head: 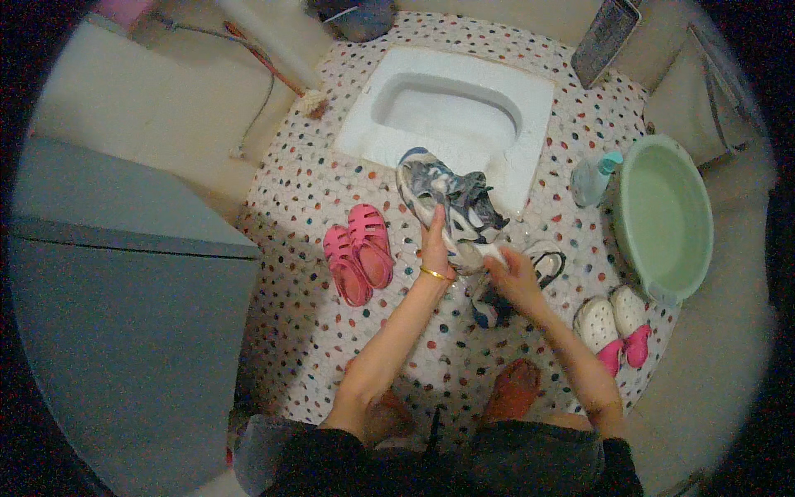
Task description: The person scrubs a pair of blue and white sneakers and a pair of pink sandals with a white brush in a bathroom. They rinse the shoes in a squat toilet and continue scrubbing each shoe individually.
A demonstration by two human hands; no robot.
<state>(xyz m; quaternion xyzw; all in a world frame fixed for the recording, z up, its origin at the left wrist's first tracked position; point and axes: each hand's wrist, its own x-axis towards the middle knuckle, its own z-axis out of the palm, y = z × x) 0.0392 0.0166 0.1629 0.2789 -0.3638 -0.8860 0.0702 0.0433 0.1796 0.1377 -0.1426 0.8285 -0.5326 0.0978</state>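
Observation:
My left hand (436, 245), with a gold-coloured bangle at its wrist, grips a grey, white and navy sneaker (459, 202) by its near side. The sneaker is held tilted above the floor, its toe towards the squat toilet (354, 133). At the heel end, my right hand (515, 276) pinches a small white item (490, 253) against the shoe; its kind cannot be made out. Below my right hand a second sneaker (483, 310) rests on the floor, partly hidden by the hand.
Pink slotted clogs (360, 255) sit on the pebble-patterned floor to the left. At right are a pump bottle (589, 180), a pale green basin (664, 217) and white-and-pink clogs (599, 326). A brush (313, 102) leans near the wall. A grey cabinet-like box (130, 298) fills the left.

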